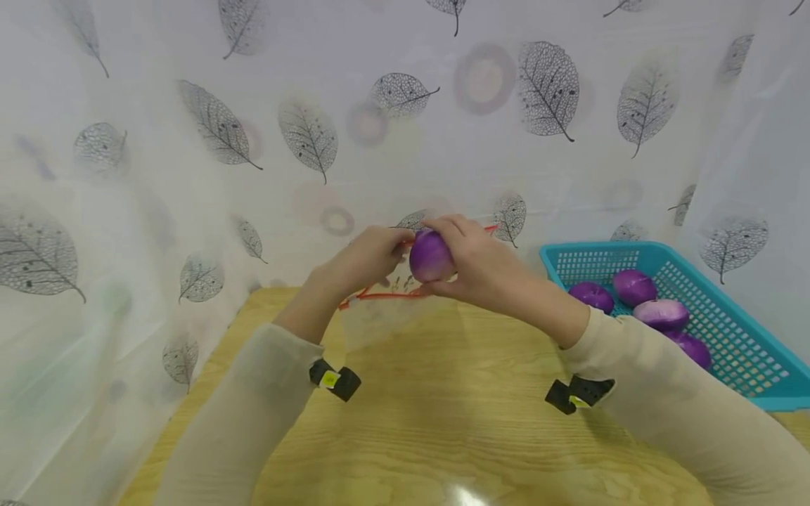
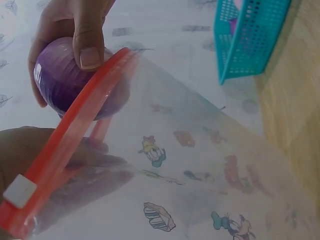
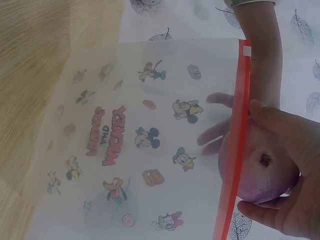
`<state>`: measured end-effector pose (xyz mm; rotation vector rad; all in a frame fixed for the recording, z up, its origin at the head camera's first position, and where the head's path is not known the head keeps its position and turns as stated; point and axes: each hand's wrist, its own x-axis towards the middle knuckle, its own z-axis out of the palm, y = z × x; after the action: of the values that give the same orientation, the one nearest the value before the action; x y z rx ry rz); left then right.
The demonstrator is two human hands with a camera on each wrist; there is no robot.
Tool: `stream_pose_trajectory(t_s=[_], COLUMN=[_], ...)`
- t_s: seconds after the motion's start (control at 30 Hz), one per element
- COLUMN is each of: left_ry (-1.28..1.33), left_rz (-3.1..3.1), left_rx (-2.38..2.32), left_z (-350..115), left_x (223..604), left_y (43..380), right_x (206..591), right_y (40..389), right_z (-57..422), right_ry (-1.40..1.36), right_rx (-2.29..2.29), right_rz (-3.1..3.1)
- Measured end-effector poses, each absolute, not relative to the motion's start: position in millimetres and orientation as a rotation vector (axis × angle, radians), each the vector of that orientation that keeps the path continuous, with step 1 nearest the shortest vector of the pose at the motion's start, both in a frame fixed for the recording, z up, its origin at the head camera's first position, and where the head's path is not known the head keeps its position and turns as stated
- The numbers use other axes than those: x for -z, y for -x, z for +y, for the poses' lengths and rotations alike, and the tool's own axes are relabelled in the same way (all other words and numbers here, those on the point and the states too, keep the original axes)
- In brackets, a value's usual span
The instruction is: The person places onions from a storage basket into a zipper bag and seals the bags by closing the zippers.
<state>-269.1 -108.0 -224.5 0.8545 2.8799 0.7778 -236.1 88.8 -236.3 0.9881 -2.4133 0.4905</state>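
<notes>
Right hand [image 1: 476, 263] clamped round onion [image 1: 430, 257] at mouth of bag [image 3: 132, 150]; left hand [image 1: 370, 260] likely spreads red rim [image 3: 243, 87], can't tell if pinching.

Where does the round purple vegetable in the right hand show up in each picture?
Head: round purple vegetable near the centre, gripped by the right hand.
Left wrist: upper left.
Right wrist: lower right.
Shared landmark: the clear plastic bag with red edging, next to it in every view.

Bare hands [image 1: 370, 258] emerge from beige sleeves [image 1: 221, 429], each cuff [image 1: 285, 339] bearing a black device [image 1: 347, 384] with yellow patch [image 1: 329, 379].
</notes>
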Motion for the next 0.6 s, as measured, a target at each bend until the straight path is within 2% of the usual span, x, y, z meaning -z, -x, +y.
stream_pose_trajectory(t_s=[0.6], left_ry=[-0.81], left_rz=[2.921], left_rx=[-0.709], left_z=[-115], left_x=[218], left_y=[267], right_x=[234], right_y=[233], right_z=[100], right_ry=[-1.046], right_rx=[-0.476], right_rz=[-2.303])
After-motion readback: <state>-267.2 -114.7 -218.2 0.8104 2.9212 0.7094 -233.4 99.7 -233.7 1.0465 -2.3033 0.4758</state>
